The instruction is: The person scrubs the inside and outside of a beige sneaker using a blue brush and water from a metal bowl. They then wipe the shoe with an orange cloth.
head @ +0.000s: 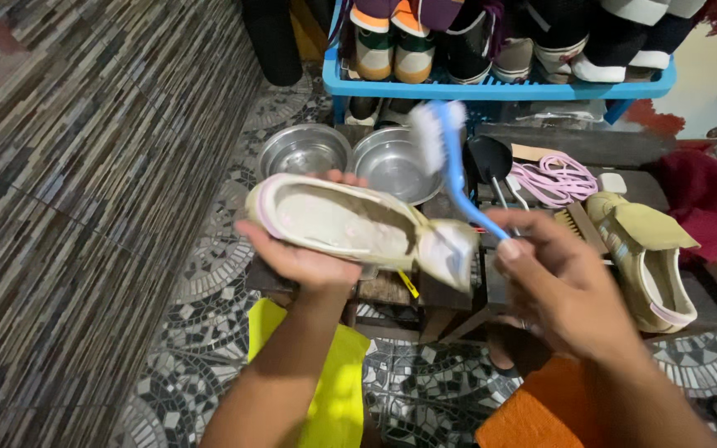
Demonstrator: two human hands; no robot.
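Two hands busy: left hand (304,261) grips shoe (350,220) sole-up above worktop (392,289), right hand (562,286) clasps brush (450,158) at 1 o'clock; advise short strokes, shoe held steady.

Two steel bowls (346,158) and a blue shoe rack (499,87) crowd the far side; the tiled floor (209,274) at left lies open.

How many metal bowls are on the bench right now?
2. One metal bowl sits at the bench's far left; the other bowl is right beside it, partly behind the shoe in the left hand. Others may be hidden.
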